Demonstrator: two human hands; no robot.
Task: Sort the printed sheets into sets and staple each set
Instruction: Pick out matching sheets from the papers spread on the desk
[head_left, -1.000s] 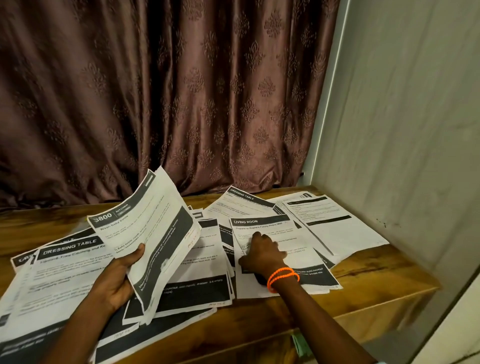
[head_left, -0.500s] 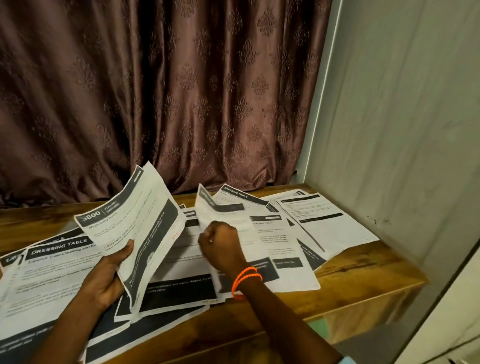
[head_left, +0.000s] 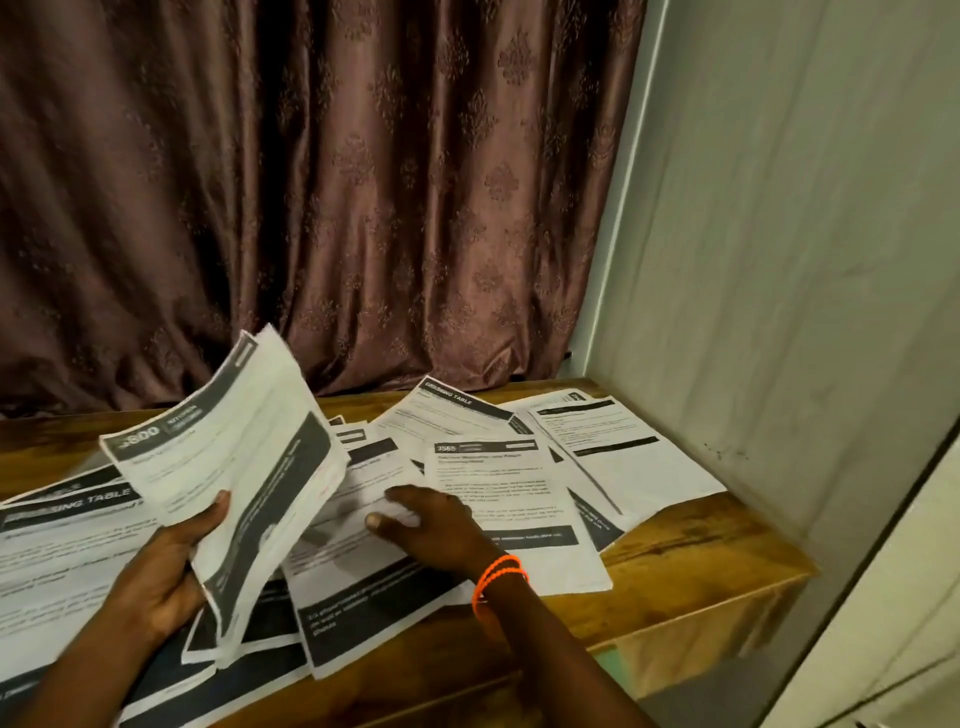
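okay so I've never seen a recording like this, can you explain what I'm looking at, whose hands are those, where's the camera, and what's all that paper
No machine here: a person wears a camera on the head, looking forward and down, so you see that person's own two hands. The left hand grips a small bundle of printed sheets, lifted and tilted off the wooden table. The right hand, with orange bands at its wrist, rests with its fingers spread flat on loose sheets that lie overlapping across the table. Some headings read "DRESSING TABLE". Behind hangs a brown curtain; a pale wall is on the right. No stapler shows.

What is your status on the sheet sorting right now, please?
Left hand grips lifted sheaf. Right hand flat on loose sheets spread over table. No stapler in view.
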